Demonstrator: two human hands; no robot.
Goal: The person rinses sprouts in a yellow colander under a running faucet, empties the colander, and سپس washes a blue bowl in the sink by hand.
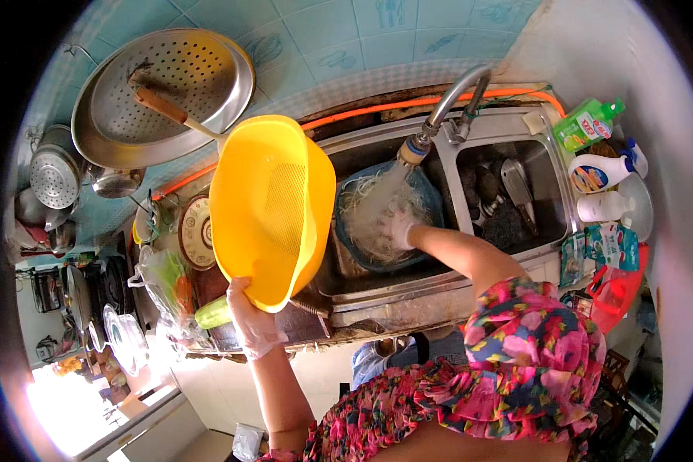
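My left hand [250, 320], in a clear plastic glove, grips the near rim of a yellow plastic colander [254, 190]. The colander is tilted up, its perforated inside showing and nothing in it. My right hand [400, 228], also gloved, reaches into a blue basin [436, 196] in the left sink bowl. Thin pale shreds [364, 202] of something like sprouts or noodles fill the basin, and my fingers are among them, partly hidden. Water pours onto them from the faucet [414, 151]; whether my fingers close on any shreds is hidden.
The right sink bowl [546, 202] holds a cleaver [517, 182] and dark items. Bottles, including green detergent [589, 124], line the right side. Left, a pale green vegetable [212, 313] lies near a plastic bag of vegetables [170, 283]. A large perforated steamer pan [167, 95] hangs above the counter.
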